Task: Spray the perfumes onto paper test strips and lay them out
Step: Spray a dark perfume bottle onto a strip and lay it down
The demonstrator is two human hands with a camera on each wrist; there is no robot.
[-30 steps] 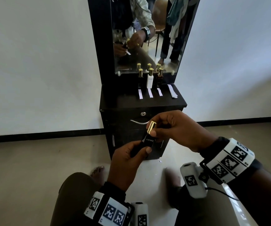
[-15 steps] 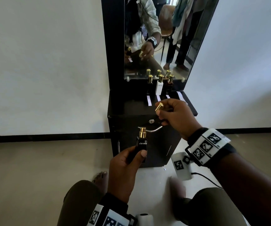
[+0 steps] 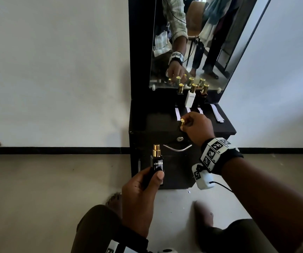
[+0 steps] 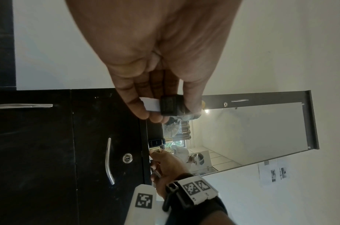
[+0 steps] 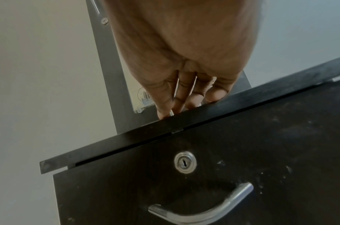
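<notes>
Left hand (image 3: pixel 139 194) curled around black bottle (image 3: pixel 157 166), upright, gold sprayer bare; a white strip (image 4: pixel 151 105) pinched alongside it in the fingers (image 4: pixel 136 109). Right hand (image 3: pixel 198 127) pinching gold cap (image 3: pixel 182 121) over the desk (image 3: pixel 156 123) front edge, fingertips touching that edge. Behind: three capped bottles (image 3: pixel 191 97) by the mirror (image 3: pixel 189 42), strips (image 3: pixel 177 114) laid before them, spare strips (image 3: pixel 217 115) at right.
</notes>
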